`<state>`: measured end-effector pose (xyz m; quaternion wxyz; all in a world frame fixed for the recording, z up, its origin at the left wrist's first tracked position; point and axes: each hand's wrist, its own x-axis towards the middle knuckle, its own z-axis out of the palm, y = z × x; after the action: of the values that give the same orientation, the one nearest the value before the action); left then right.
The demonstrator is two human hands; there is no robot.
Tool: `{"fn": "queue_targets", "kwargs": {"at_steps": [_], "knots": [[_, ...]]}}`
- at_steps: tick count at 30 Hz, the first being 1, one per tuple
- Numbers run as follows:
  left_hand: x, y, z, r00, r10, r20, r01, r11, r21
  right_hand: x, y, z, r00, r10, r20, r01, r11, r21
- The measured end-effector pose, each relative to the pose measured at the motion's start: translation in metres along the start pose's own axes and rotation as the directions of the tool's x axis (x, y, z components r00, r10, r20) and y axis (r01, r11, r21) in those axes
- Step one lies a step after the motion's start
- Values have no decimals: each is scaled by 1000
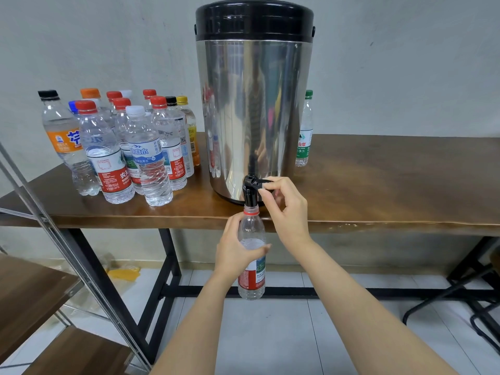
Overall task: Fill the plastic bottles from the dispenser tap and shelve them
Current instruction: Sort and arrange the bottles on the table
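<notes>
Here, the left hand [234, 251] wraps its fingers round a plastic bottle [251, 278], held up to the tap [249, 189] of the steel dispenser [254, 117] at the table [378, 185]'s near edge, while the right hand [286, 209] pinches the tap's lever. Keeping the bottle upright and centred should avoid spills.

Brown wooden table [392, 185] on black metal legs [170, 261], set against a pale grey wall [108, 36]. Light tiled floor [270, 334] beneath. Crumpled yellow item [124, 273] on the floor under the table's left end, by clear plastic [105, 259]. Black tubular frame [484, 318] on the floor, right.
</notes>
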<state>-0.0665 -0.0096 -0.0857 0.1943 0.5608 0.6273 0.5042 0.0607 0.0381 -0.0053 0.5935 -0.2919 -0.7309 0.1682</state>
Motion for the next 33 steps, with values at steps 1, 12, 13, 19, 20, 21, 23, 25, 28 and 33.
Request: {"fn": "queue_targets", "kwargs": {"at_steps": [1, 12, 13, 19, 20, 21, 23, 25, 28, 33], "knots": [[0, 0, 0, 1000, 0, -2, 0, 1000, 1, 0, 0, 0, 1000, 2, 0, -2, 1000, -2], [0, 1, 1, 1000, -7, -4, 7, 1000, -6, 0, -1, 0, 1000, 0, 11, 0, 1000, -4], [0, 1, 1, 1000, -10, -4, 10, 1000, -4, 0, -2, 0, 1000, -1, 10, 1, 1000, -5], [0, 1, 1, 1000, -16, 6, 16, 1000, 7, -1, -2, 0, 1000, 11, 6, -11, 1000, -5], [0, 1, 1, 1000, -12, 4, 12, 1000, 10, -1, -2, 0, 1000, 9, 4, -9, 1000, -2], [0, 1, 2, 1000, -8, 2, 8, 1000, 11, -1, -2, 0, 1000, 6, 2, -6, 1000, -1], [0, 1, 2, 1000, -4, 1, 4, 1000, 10, -1, -2, -1, 1000, 2, 0, -2, 1000, 0], [0, 1, 2, 1000, -10, 2, 10, 1000, 9, -1, -2, 0, 1000, 5, 2, -5, 1000, 0], [0, 1, 2, 1000, -12, 1, 12, 1000, 7, -1, -2, 0, 1000, 10, 3, -10, 1000, 1], [-1, 2, 1, 1000, 6, -9, -5, 1000, 13, -1, 1, 1, 1000, 8, -4, -8, 1000, -1]]}}
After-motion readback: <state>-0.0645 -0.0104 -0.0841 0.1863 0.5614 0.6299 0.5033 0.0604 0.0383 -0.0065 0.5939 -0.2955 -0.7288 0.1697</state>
